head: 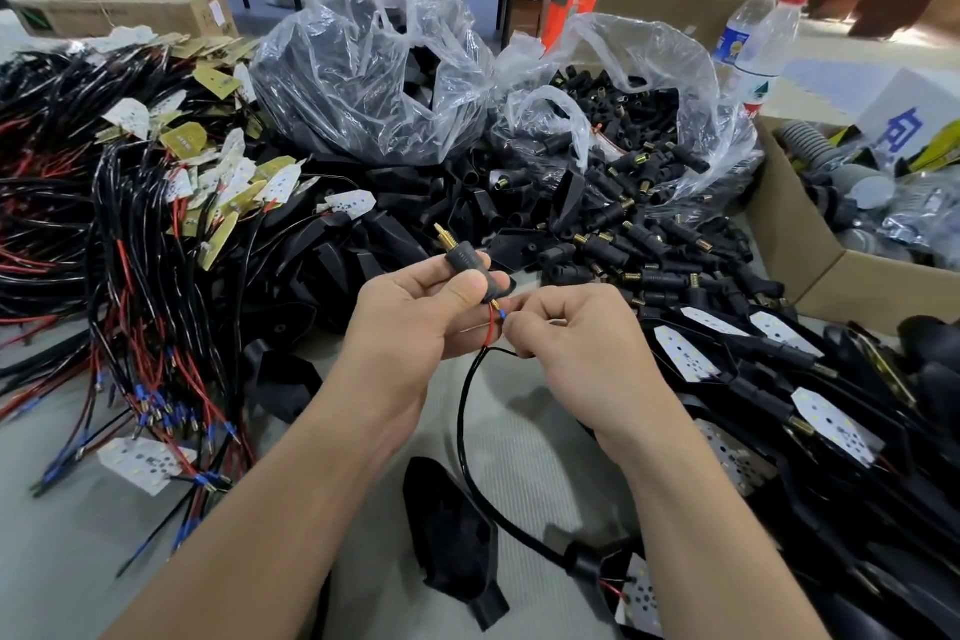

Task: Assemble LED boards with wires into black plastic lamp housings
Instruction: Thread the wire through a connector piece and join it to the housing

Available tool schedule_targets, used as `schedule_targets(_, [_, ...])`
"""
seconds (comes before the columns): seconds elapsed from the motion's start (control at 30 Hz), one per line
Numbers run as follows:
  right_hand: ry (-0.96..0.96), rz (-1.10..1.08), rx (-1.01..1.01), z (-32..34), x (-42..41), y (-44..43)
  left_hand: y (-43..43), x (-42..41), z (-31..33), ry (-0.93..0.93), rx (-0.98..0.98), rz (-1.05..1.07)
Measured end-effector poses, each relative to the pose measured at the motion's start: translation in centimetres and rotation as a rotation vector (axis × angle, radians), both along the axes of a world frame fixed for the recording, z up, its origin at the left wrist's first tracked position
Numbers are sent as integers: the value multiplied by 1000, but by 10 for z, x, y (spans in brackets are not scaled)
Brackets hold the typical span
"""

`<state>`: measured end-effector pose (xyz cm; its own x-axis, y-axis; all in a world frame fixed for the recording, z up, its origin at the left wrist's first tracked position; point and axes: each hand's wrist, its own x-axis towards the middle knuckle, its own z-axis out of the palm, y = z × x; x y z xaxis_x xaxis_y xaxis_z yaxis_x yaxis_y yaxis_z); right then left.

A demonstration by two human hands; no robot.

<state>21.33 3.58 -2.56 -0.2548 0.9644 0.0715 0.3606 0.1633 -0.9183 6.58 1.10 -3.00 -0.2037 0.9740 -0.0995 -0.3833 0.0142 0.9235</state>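
My left hand (415, 322) grips a black stem connector (470, 265) with a brass threaded tip pointing up and left. My right hand (576, 343) pinches the blue-tipped wire end (502, 314) at the connector's lower opening, beside a red wire. From there a black cable (462, 421) loops down to a black lamp housing (597, 569) holding a white LED board (641, 592) at the bottom. Another empty black housing (457, 541) lies between my forearms.
Wired LED boards (150, 463) in a black and red tangle cover the left. Loose housings (395, 203) and stem connectors (654, 265) are heaped ahead under two clear bags (374, 68). Assembled lamps (779, 379) pile up at right. A cardboard box (795, 244) and water bottles (753, 47) stand beyond.
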Motion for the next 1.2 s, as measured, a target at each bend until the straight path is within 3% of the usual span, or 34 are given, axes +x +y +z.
schedule_targets(0.33, [-2, -1, -12, -3, 3, 0, 1, 1, -3, 77, -17, -28])
schedule_targets(0.57, [64, -12, 52, -6, -1, 2, -1, -2, 0, 19, -42, -53])
schedule_targets(0.73, [131, -42, 60, -7, -2, 2, -1, -1, 1, 75, -25, -74])
schedule_targets(0.83, [190, 21, -77, -4, -1, 2, -2, -4, 3, 81, -40, -65])
schedule_targets(0.97, [423, 129, -335, 0, 2, 2, -3, -8, 6, 13, -32, -69])
schedule_targets(1.2, [603, 304, -521, 3, 5, -1, -2, -14, 8, -49, 1, -104])
